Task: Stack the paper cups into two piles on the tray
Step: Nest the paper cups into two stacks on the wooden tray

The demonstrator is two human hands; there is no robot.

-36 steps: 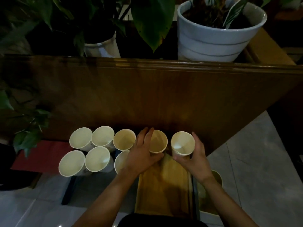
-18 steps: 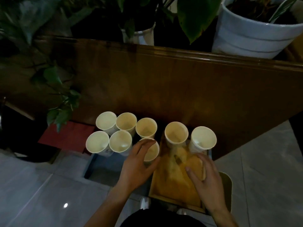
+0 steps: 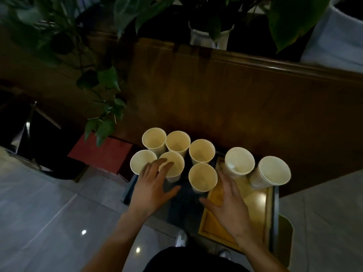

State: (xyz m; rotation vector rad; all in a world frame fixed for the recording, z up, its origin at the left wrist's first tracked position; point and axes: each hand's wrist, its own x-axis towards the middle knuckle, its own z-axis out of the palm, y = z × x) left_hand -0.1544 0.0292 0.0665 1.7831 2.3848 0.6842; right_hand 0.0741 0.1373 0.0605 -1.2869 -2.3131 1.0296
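Dimly lit interior: a dark brown wooden panel (image 3: pixel 235 99) with a moulded top rail crosses the scene diagonally. Behind it stand potted plants, including a small white pot (image 3: pixel 208 37) and a large white pot (image 3: pixel 334 42) at far right, with trailing green leaves (image 3: pixel 104 81) at left. The floor (image 3: pixel 45 209) is pale glossy tile carrying small light reflections; a red flat object (image 3: pixel 102 154) lies at the panel's base.

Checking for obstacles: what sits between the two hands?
In the head view, one loose cup stands between the left hand and right hand.
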